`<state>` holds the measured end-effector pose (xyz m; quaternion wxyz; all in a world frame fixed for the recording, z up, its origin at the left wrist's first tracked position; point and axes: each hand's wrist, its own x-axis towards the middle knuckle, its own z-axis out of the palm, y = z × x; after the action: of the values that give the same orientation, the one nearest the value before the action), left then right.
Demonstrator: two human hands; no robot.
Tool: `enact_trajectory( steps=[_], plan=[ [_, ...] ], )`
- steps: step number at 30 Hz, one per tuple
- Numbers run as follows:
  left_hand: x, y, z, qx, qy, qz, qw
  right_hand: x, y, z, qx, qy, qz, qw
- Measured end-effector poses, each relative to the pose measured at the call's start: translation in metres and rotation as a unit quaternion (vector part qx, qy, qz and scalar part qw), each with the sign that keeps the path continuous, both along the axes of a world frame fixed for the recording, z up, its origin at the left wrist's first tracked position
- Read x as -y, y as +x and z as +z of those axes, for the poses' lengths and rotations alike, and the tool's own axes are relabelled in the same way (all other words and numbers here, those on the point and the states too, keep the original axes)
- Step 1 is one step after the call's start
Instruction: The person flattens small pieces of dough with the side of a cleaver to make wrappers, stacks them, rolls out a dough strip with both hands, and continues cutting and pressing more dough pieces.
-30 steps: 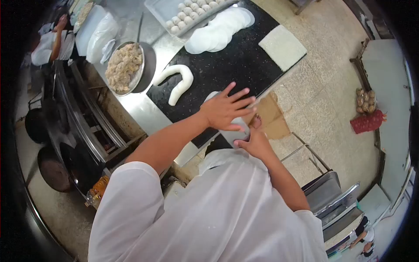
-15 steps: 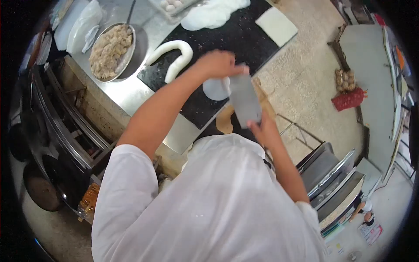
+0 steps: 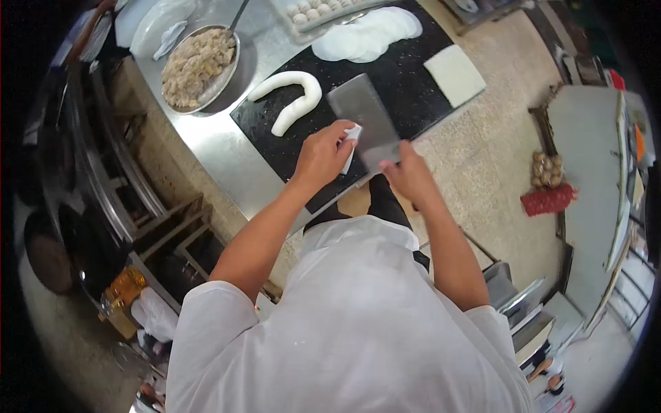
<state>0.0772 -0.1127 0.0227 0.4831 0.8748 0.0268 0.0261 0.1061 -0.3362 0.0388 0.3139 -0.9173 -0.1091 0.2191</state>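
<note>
My right hand grips a broad flat metal blade, like a cleaver, by its near end. The blade tilts over the black board. Beside it, my left hand pinches a thin white piece that looks like a dough wrapper, hanging down from the fingers. A curved roll of white dough lies on the board beyond my left hand. Farther back are overlapping round white wrappers. At the board's right edge lies a white square sheet.
A metal bowl of minced filling with a utensil handle stands on the steel table. Behind the board is a tray of round pale pieces. A red net bag is at the right.
My left hand has drawn back toward me from the blade's far end and now holds the thin white piece. The blade has swung left over the board. The camera view has shifted.
</note>
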Motion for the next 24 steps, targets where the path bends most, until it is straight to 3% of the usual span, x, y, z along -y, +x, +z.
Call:
enact_trajectory(
  steps=[5, 7, 8, 9, 11, 13, 16, 17, 18, 20, 21, 22, 24],
  plan=[
    [0.005, -0.017, 0.031, -0.027, -0.052, 0.053, 0.997, 0.020, -0.014, -0.023, 0.039, 0.063, 0.144, 0.987],
    [0.011, -0.006, 0.052, -0.088, -0.135, 0.085, 0.983, 0.044, -0.005, -0.013, -0.106, 0.080, 0.195, 0.972],
    [0.010, 0.005, 0.051, -0.088, -0.178, 0.085, 0.976, 0.059, -0.002, -0.013, -0.103, 0.087, 0.202, 0.970],
    [0.008, 0.023, 0.058, -0.083, -0.173, 0.091, 0.977, 0.075, 0.001, -0.015, -0.122, 0.075, 0.202, 0.969],
    [0.000, 0.064, 0.074, -0.047, -0.056, 0.132, 0.989, 0.101, 0.015, -0.011, -0.137, 0.064, 0.210, 0.966],
    [-0.023, 0.106, 0.063, -0.040, -0.126, 0.180, 0.975, 0.123, 0.029, 0.005, -0.163, 0.012, 0.151, 0.975],
    [-0.071, 0.157, 0.030, -0.051, -0.120, 0.207, 0.970, 0.150, 0.050, 0.019, -0.181, 0.050, 0.072, 0.979],
    [-0.086, 0.163, 0.008, -0.036, -0.008, 0.223, 0.974, 0.158, 0.056, 0.020, -0.181, 0.049, 0.075, 0.979],
    [-0.085, 0.163, 0.010, -0.021, 0.104, 0.236, 0.966, 0.165, 0.061, 0.021, -0.122, 0.096, 0.061, 0.986],
    [-0.088, 0.150, 0.016, -0.042, 0.078, 0.233, 0.968, 0.169, 0.070, 0.020, -0.021, 0.196, 0.015, 0.980],
    [-0.083, 0.137, 0.029, -0.066, 0.051, 0.225, 0.971, 0.169, 0.075, 0.021, -0.024, 0.199, 0.018, 0.980],
    [-0.077, 0.120, 0.039, -0.019, 0.098, 0.239, 0.966, 0.169, 0.081, 0.023, -0.043, 0.236, -0.046, 0.970],
    [-0.085, 0.079, 0.021, 0.001, 0.099, 0.280, 0.955, 0.159, 0.096, 0.009, -0.064, 0.273, -0.106, 0.954]
  ],
)
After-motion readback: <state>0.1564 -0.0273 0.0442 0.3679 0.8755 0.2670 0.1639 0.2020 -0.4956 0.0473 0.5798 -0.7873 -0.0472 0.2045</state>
